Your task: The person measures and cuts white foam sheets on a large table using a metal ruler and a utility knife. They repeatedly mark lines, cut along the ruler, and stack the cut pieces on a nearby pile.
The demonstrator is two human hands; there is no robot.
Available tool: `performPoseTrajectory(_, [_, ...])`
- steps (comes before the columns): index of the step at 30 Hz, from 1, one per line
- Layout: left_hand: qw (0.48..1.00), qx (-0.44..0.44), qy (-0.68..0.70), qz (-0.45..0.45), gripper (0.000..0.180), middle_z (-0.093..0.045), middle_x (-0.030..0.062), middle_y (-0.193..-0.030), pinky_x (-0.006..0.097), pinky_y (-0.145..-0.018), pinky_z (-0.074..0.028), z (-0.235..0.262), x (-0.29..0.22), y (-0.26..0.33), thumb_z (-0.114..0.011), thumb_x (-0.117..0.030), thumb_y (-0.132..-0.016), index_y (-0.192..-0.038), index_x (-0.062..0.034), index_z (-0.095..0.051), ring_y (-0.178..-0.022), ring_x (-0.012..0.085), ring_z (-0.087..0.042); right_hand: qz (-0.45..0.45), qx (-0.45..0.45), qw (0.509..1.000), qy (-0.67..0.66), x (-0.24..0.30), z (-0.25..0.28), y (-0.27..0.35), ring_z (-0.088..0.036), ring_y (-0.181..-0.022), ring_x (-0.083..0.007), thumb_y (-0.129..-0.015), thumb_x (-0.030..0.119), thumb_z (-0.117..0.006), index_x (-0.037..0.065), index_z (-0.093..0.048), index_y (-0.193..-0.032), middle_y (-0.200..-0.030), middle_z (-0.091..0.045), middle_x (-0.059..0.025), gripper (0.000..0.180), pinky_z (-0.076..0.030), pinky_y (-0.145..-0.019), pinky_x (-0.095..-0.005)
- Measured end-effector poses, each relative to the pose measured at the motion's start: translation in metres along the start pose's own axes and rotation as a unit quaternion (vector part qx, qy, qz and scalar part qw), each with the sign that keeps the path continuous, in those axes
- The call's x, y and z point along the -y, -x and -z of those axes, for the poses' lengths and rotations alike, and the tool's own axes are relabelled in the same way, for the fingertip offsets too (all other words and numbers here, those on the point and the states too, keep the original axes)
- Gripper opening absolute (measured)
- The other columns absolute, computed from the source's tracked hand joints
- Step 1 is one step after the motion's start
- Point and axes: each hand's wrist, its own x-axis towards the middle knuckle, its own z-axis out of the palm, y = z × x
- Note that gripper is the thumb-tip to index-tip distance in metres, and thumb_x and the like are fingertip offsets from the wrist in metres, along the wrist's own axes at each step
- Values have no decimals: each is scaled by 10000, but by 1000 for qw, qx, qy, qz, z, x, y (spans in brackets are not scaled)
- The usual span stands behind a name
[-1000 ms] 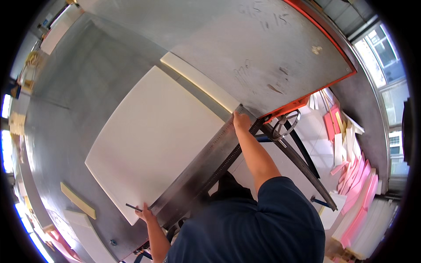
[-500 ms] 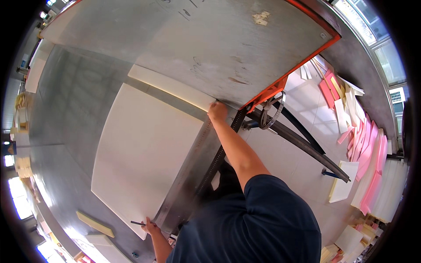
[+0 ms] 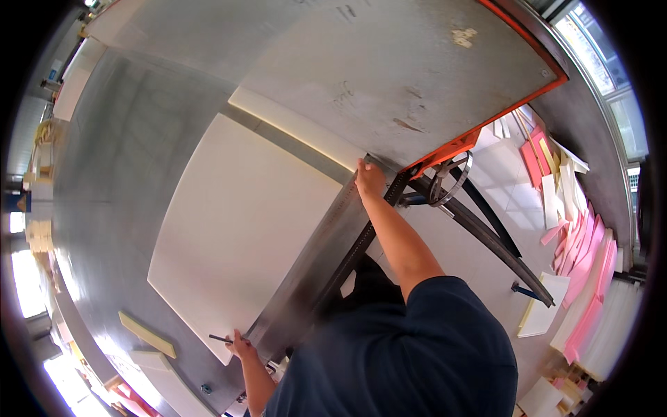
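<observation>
A large white foam sheet (image 3: 243, 222) with one curved edge lies flat on the grey metal table. My left hand (image 3: 240, 345) is at its near corner, closed around a thin dark pen (image 3: 220, 338) that points left. Along the sheet's right side runs a long metal edge strip (image 3: 306, 264) with fine markings. My right hand (image 3: 370, 179) rests at the far end of that strip, fingers curled, thumb by the end of a narrow white foam strip (image 3: 299, 132). What those fingers grip is hidden. A gap separates the narrow strip from the sheet.
Beyond the narrow strip stands a large grey panel (image 3: 361, 76) with an orange edge. A metal handwheel (image 3: 451, 182) sits under its right corner. Foam offcuts (image 3: 146, 333) lie at the table's left front. Pink and white foam scraps (image 3: 580, 250) are heaped at right.
The whole view has shifted, so the table and panel appear farther right. Both hands stay near the same spots, my right hand slightly nearer the strip's end corner; the pen is still held.
</observation>
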Motion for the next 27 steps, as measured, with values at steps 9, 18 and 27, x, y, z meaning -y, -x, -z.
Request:
performPoseTrajectory(9, [999,14,19,45,668,-489,24,-769,246,-354,-269,11,14,-10,-696,27,-757,-1299,-171,-360,-450,104,-391,-136,310,926,-166,56,2,162,-628,-489,-194,-871,219,-648,-46,-617,-697,-605,-624,-129,318,-528,-442,-305])
performPoseTrajectory(18, [1000,3,-27,4,695,-539,37,-852,252,-377,-295,8,65,-33,-694,45,-742,-1312,-161,-354,-505,114,-444,-102,235,948,-191,45,-19,161,-597,-485,-177,-854,69,-612,-69,-629,-786,-625,-612,-107,155,-510,-432,-291])
performPoseTrajectory(27, [999,30,33,-12,711,-560,51,-984,260,-450,-364,-19,62,-7,-711,41,-728,-1313,-147,-352,-649,141,-519,-116,225,949,-187,39,-2,137,-591,-496,-172,-876,98,-612,-49,-622,-788,-638,-611,-98,172,-539,-475,-298])
